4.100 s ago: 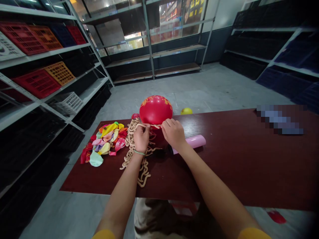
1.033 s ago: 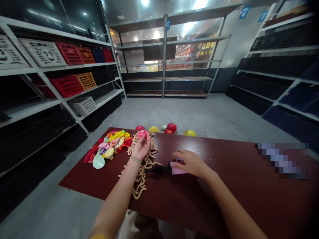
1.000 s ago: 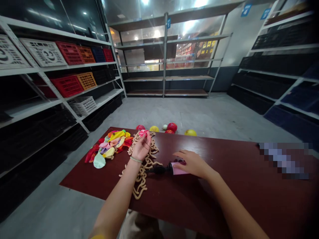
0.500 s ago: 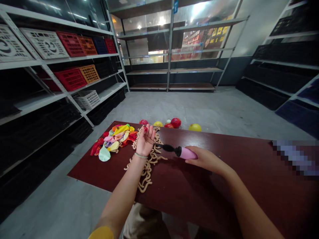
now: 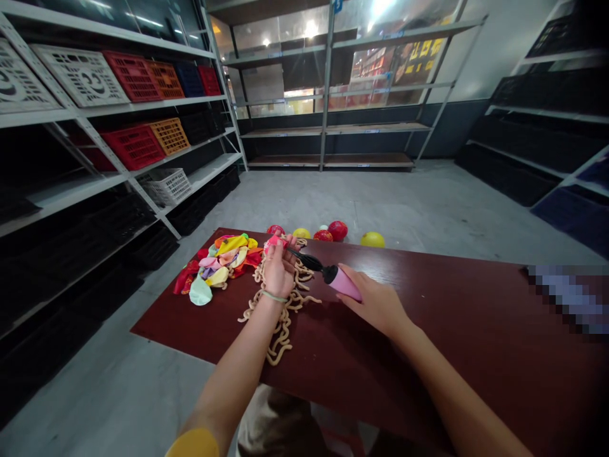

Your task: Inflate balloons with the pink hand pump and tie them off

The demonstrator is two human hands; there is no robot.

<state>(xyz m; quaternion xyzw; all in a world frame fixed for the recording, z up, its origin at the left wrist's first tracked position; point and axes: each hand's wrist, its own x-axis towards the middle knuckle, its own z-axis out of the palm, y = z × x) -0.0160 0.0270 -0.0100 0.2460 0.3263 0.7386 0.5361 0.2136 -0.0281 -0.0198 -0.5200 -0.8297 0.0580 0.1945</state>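
My left hand (image 5: 280,270) is closed around a small pinkish-red balloon (image 5: 272,242) over the pile of tan rubber strips. In my right hand (image 5: 375,301) is a balloon pump with a pink barrel (image 5: 345,284) and a black front part (image 5: 309,261). The pump's tip reaches the fingers of my left hand, at the balloon; the exact join is hidden. Tan, wavy rubber strips (image 5: 280,343) lie below and around my left hand. Left of it is a heap of limp, mixed-colour balloons (image 5: 219,266).
Both hands are above a dark red table (image 5: 380,355). Inflated balloons, including a yellow one (image 5: 372,239) and a red one (image 5: 337,230), show beyond its far edge. Shelving with crates (image 5: 133,147) stands at left, a metal rack (image 5: 325,127) at the back.
My right hand has brought the pump leftward, its tip now at the balloon in my left hand. The balloon shows more, looking pinker and fuller. My left fingers have closed in.
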